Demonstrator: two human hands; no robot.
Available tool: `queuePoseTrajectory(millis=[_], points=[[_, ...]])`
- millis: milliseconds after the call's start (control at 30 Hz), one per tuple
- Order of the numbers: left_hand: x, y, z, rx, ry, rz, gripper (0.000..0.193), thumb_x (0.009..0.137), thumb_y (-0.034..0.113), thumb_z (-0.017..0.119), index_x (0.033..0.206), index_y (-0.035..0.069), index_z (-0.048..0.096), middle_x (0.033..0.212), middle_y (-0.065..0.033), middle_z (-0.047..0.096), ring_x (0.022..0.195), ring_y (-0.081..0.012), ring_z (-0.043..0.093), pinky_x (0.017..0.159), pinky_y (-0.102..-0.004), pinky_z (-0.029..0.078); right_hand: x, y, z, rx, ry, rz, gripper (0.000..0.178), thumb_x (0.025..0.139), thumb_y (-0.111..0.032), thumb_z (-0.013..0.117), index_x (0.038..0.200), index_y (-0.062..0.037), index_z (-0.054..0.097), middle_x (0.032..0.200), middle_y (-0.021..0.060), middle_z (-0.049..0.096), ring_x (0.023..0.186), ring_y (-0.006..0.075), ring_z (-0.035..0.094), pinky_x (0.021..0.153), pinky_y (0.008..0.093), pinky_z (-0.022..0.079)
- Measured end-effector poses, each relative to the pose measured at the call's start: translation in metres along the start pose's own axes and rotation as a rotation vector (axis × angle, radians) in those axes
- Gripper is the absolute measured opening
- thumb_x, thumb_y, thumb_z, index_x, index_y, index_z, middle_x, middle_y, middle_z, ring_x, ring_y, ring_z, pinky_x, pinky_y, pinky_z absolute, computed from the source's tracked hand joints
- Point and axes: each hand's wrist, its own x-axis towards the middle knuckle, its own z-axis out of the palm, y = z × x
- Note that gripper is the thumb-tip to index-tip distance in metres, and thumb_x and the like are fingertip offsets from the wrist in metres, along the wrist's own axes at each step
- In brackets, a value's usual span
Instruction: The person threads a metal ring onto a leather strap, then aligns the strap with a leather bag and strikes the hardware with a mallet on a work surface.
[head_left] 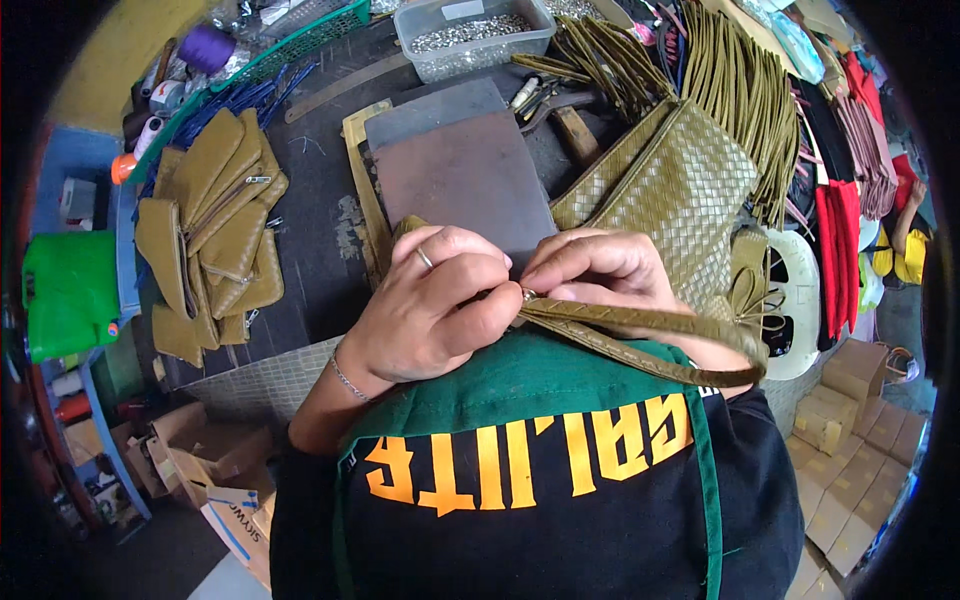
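Note:
In front of my chest both hands are drawn together over a looped olive strap (650, 318). My left hand (445, 295), with a ring and a bracelet on it, is closed near the strap's metal end fitting (528, 295). Thumb and fingers of my right hand (605, 268) pinch at the same end, and the loop hangs out to the right beneath that hand. A bit of olive material (410, 225) shows behind my left knuckles; the rest of it is hidden. Just beyond the hands lies a flat grey-brown slab (450, 165) on the dark table (320, 220).
Small olive zip pouches (225, 220) are piled at left. A woven olive bag (680, 190) and bundled straps (745, 100) lie at right. Behind the slab stand a clear tub of metal parts (475, 45) and some hand tools (535, 95). Cardboard boxes (850, 440) sit lower right.

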Motion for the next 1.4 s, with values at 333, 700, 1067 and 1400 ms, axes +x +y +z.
queuePoseTrajectory(millis=[333,700,1067,1400], points=[[-0.001,0.004,-0.002,0.108,-0.010,0.104,0.028,0.065,0.011,0.059,0.092,0.015,0.055,0.086,0.0033,0.050,0.085,-0.0146,0.054,0.080,-0.0350,0.039,0.000,-0.016,0.005,0.055,0.069,0.414,0.011,0.076,0.003,0.061,0.085,0.0038,0.064,0.084,0.0117,0.064,0.080,0.0149,0.060,0.074,0.0248,0.047],[-0.005,0.003,0.002,0.086,0.028,0.083,0.020,0.068,0.011,0.058,0.088,0.012,0.058,0.086,0.0021,0.054,0.083,-0.0147,0.056,0.083,-0.0370,0.037,-0.006,-0.006,0.008,-0.294,0.058,-0.094,0.010,0.077,-0.006,0.062,0.084,0.0010,0.064,0.077,0.0091,0.061,0.071,0.0158,0.059,0.062,0.0252,0.047],[-0.008,0.000,0.005,0.065,0.039,0.088,0.016,0.069,0.011,0.059,0.085,0.012,0.058,0.085,0.0011,0.055,0.085,-0.0157,0.057,0.086,-0.0381,0.036,-0.003,-0.001,0.008,-0.540,0.050,-0.316,0.008,0.073,-0.003,0.064,0.081,0.0011,0.062,0.075,0.0109,0.061,0.068,0.0208,0.060,0.059,0.0291,0.048],[-0.005,-0.005,0.016,-0.078,0.164,-0.014,0.016,0.069,0.006,0.063,0.083,0.007,0.056,0.083,-0.0044,0.057,0.084,-0.0195,0.057,0.079,-0.0369,0.043,-0.003,-0.001,0.007,-0.337,0.028,-0.122,0.016,0.073,-0.002,0.065,0.088,-0.0002,0.062,0.085,0.0079,0.057,0.079,0.0172,0.057,0.066,0.0277,0.048]])
